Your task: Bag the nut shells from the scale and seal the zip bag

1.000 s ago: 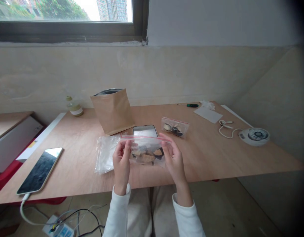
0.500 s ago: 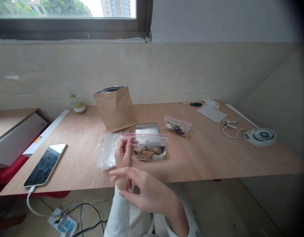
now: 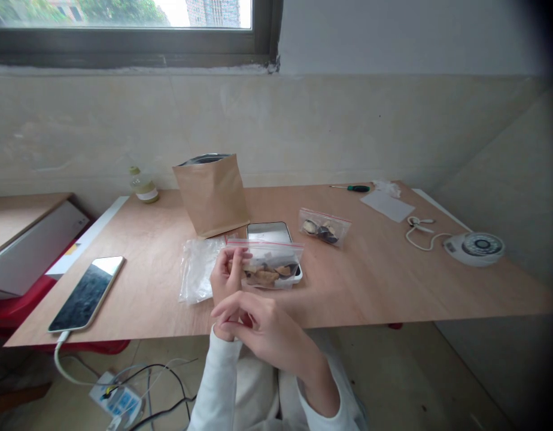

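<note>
A clear zip-lock bag (image 3: 270,276) with brown and dark dried pieces hangs above the table's front part. My left hand (image 3: 227,272) is closed on its left side, thumb up. Across my left wrist lies my right hand (image 3: 267,329), thumb and fingers drawn together beside the white sleeve cuff (image 3: 226,335). Whether those fingers pinch any cloth is hidden. A flat device with a pale top (image 3: 270,231) lies partly under the bag. Left of the bag are crumpled clear plastic bags (image 3: 196,275).
A brown paper pouch (image 3: 213,197) stands open behind the bags. Another zip-lock bag (image 3: 325,227) lies to the right. A phone (image 3: 88,293) charges at left. Farther out are a bottle (image 3: 144,188), a screwdriver (image 3: 357,188), white paper (image 3: 388,205) and a round white device (image 3: 476,248).
My right hand's fingers have drawn closer together at my left wrist. The held zip-lock bag has shifted slightly, its pieces lying differently. My view has tipped a little.
</note>
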The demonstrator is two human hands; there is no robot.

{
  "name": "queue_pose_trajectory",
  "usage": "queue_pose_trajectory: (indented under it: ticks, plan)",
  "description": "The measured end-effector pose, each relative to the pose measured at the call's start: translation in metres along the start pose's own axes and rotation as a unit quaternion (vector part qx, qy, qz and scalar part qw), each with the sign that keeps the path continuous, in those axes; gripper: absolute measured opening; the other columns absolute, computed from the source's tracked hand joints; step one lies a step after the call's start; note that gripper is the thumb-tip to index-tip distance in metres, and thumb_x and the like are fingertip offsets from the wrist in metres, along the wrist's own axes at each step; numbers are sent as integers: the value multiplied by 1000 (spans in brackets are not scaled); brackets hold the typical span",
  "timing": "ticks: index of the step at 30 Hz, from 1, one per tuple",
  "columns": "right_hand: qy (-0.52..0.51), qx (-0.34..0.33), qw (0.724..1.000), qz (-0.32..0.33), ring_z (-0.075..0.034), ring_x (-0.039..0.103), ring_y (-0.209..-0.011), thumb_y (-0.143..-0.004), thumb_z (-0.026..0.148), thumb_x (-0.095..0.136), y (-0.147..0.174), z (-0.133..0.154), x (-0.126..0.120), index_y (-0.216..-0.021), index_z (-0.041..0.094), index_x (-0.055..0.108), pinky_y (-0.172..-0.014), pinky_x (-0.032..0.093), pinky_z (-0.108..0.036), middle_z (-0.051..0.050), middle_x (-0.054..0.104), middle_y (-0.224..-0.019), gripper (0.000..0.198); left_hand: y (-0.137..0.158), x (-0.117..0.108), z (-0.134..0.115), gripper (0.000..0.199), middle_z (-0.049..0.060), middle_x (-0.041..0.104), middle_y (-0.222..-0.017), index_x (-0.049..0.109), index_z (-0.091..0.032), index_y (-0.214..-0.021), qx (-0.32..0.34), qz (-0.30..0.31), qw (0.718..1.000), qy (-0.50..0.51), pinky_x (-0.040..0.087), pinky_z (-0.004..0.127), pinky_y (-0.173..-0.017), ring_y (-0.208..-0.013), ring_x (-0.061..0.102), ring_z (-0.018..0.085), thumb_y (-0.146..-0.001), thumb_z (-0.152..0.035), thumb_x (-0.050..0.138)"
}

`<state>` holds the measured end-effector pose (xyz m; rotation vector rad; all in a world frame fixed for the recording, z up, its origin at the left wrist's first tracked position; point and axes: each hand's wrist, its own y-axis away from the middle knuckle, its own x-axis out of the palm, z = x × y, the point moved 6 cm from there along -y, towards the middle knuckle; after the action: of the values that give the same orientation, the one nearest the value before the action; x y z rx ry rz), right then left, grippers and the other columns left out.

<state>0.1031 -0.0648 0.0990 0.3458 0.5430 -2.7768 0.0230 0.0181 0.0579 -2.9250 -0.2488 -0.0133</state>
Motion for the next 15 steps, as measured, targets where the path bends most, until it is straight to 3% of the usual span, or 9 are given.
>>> queue_pose_trajectory:
  ticks: [4, 12, 15]
  plan:
    - [-56, 21, 995, -84, -10, 57, -63, -86, 24, 67, 4, -6, -23, -96, 24, 65, -61, 46, -23, 3, 70, -84, 10, 3, -3, -7, 27, 1, 67, -78, 62, -20, -82, 17, 5, 999, -35, 48, 26, -73, -77, 65, 15, -88, -45, 55]
    - [-131, 12, 966, -224, -10, 62, -72, -82, 21, 72, 22, -20, -74, -89, 24, 63, -63, 46, -21, 2, 69, -83, 13, 1, -8, -8, 27, 1, 68, -81, 63, -18, -86, 14, 7, 1000, -11, 48, 25, -76, -79, 65, 14, -89, -45, 56]
    - [-143, -6, 939, -314, -10, 61, -71, -82, 18, 72, 32, -25, -99, -90, 24, 60, -61, 46, -19, 3, 69, -82, 16, 0, -12, -5, 28, 2, 68, -81, 64, -18, -87, 16, 0, 1000, -16, 47, 25, -76, -79, 64, 15, -89, -44, 55]
